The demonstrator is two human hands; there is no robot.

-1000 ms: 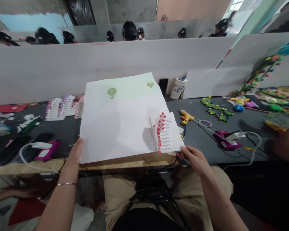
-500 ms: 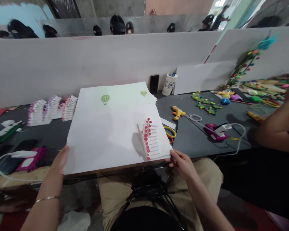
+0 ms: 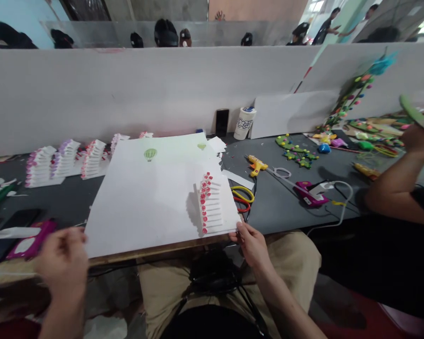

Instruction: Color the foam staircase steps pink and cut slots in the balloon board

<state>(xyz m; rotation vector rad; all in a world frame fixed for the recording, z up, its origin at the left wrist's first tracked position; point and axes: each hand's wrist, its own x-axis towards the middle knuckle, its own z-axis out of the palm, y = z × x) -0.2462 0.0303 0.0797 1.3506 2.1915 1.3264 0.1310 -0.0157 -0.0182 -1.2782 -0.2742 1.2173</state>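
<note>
A large white sheet [image 3: 144, 202] with two printed green balloons covers the table in front of me. On its right part stands a small white stepped piece [image 3: 214, 205] edged with red rosettes. My right hand [image 3: 252, 242] pinches the sheet's near right corner between thumb and fingers. Just off the near left corner hovers my left hand [image 3: 65, 256], blurred by motion, its fingers partly curled, and I cannot make out anything in it.
Similar flowered pieces [image 3: 40, 167] stand at the left. A purple power strip [image 3: 45, 240] lies near my left hand. To the right are a yellow glue gun [image 3: 257, 165], yellow scissors handles [image 3: 243, 193], a paper cup [image 3: 245, 123], a phone [image 3: 222, 122] and a co-worker's arm [image 3: 399, 174].
My left hand has let go of the sheet's left corner and moved left. The sheet's far edge has come down, showing more flowered pieces behind it. My right hand keeps its hold.
</note>
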